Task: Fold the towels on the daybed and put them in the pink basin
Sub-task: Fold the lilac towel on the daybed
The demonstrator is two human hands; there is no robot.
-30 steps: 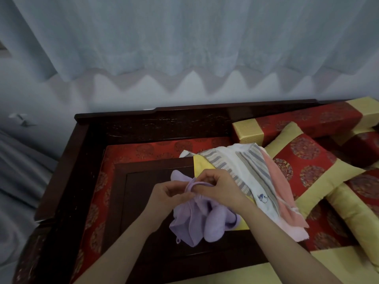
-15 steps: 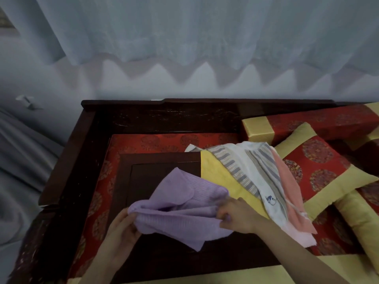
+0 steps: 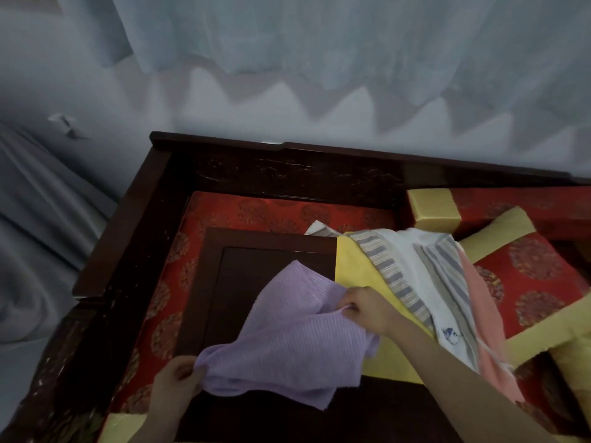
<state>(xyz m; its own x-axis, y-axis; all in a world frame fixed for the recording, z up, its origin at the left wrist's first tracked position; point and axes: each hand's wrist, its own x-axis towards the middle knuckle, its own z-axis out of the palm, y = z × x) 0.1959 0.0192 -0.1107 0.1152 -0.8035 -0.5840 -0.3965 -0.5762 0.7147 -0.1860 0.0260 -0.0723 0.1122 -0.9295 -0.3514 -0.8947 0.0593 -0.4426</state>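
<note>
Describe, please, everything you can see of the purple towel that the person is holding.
The purple towel is a pale lilac cloth with a fine ribbed weave, and it looks soft and limp. It is unfolded and rumpled, spread partly open over the dark wooden panel, with one corner pointing away. The left hand grips its near-left corner, and the right hand pinches its right edge. Its right side overlaps the yellow towel.

Pale sheer curtain [image 3: 319,33] hanging behind. Dark wooden counter [image 3: 256,273] in the middle. Off its right edge, red-and-gold square cushion [image 3: 524,266], touching long red bolster with gold band [image 3: 511,203].
</note>
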